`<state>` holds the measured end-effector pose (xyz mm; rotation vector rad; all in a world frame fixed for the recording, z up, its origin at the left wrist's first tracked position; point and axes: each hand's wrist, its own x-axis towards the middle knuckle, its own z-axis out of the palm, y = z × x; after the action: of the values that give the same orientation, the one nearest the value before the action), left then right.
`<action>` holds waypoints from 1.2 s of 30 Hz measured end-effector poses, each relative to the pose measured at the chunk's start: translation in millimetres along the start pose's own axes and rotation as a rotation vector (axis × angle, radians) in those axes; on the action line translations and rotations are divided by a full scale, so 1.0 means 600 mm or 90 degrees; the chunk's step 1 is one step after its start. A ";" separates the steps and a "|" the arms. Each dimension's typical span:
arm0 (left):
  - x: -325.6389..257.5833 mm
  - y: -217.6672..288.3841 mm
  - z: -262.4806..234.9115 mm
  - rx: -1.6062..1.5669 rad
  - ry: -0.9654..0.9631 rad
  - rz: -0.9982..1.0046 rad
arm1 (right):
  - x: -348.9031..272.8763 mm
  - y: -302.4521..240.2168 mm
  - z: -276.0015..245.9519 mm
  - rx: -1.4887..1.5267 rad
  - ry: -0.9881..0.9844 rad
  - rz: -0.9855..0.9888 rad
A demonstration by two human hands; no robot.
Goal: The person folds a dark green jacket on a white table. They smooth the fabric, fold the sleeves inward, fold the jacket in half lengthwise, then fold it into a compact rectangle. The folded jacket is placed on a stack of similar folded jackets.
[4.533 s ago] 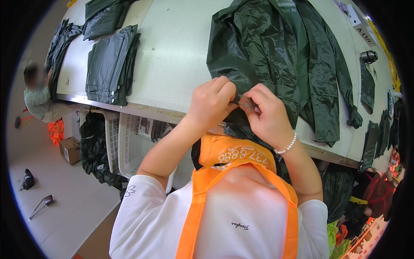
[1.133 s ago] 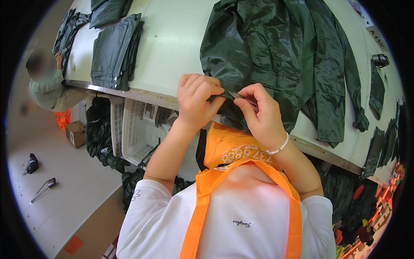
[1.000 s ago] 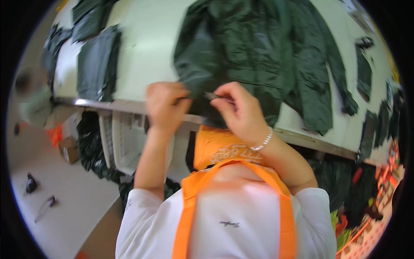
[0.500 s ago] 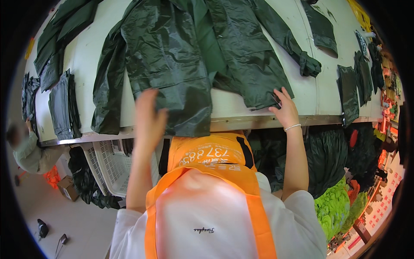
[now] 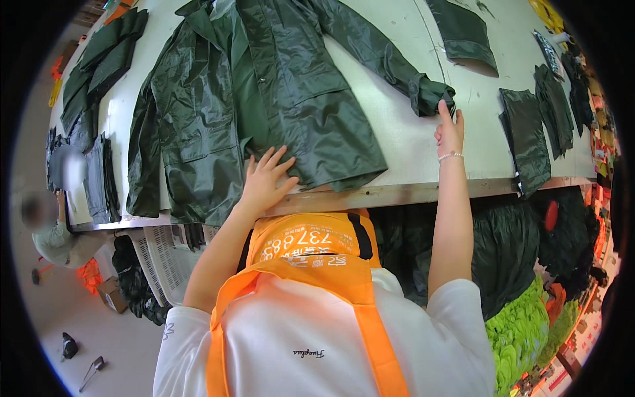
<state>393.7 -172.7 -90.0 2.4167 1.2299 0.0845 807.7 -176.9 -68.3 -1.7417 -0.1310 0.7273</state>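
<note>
A dark green, shiny raincoat-like jacket (image 5: pixel 198 119) lies spread on the white table, its front partly open and its hem toward me. My left hand (image 5: pixel 268 178) rests palm down with fingers spread at the bottom edge of the front panel. To the right, the jacket's sleeve reaches out to a bunched cuff (image 5: pixel 430 96). My right hand (image 5: pixel 450 134) is at that cuff, with thumb and forefinger at its edge and the other fingers curled in. Whether those curled fingers hold anything small is hidden.
Folded dark green garments lie on the table (image 5: pixel 403 149) at the left (image 5: pixel 100 182) and right (image 5: pixel 527 139). Below the table edge are white plastic baskets (image 5: pixel 165 261), dark garments (image 5: pixel 503 245) and a bright green pile (image 5: pixel 519 331). Another person (image 5: pixel 56 238) is at far left.
The jacket has shifted left in view. My left hand has come down onto the hem with fingers spread. My right hand has gone from the hem's right corner to the sleeve cuff.
</note>
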 end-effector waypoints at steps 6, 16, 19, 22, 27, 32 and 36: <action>0.069 0.076 -0.058 -0.204 0.033 -0.079 | 0.044 0.023 0.036 0.149 -0.105 -0.181; 0.148 0.147 -0.081 -1.244 -0.028 -0.290 | -0.231 -0.030 0.045 -0.152 -0.540 -0.548; 0.134 0.146 -0.086 -1.325 -0.029 -0.331 | -0.217 -0.031 0.051 -0.148 -0.452 -0.508; 0.132 0.157 -0.087 -1.364 -0.011 -0.357 | -0.225 -0.023 0.062 -0.149 -0.421 -0.489; 0.136 0.169 -0.072 -1.279 0.142 -0.469 | -0.196 -0.016 0.077 0.044 -0.359 -0.258; 0.134 0.134 -0.078 -1.263 0.107 -0.445 | -0.167 -0.065 0.041 0.113 -0.581 0.123; 0.140 0.119 -0.056 -0.561 0.161 -0.207 | -0.172 -0.095 0.046 0.011 -0.630 0.104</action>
<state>490.6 -132.0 -42.7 1.4628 1.3033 0.6921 726.4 -182.6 21.4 -1.2415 -0.6508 1.6526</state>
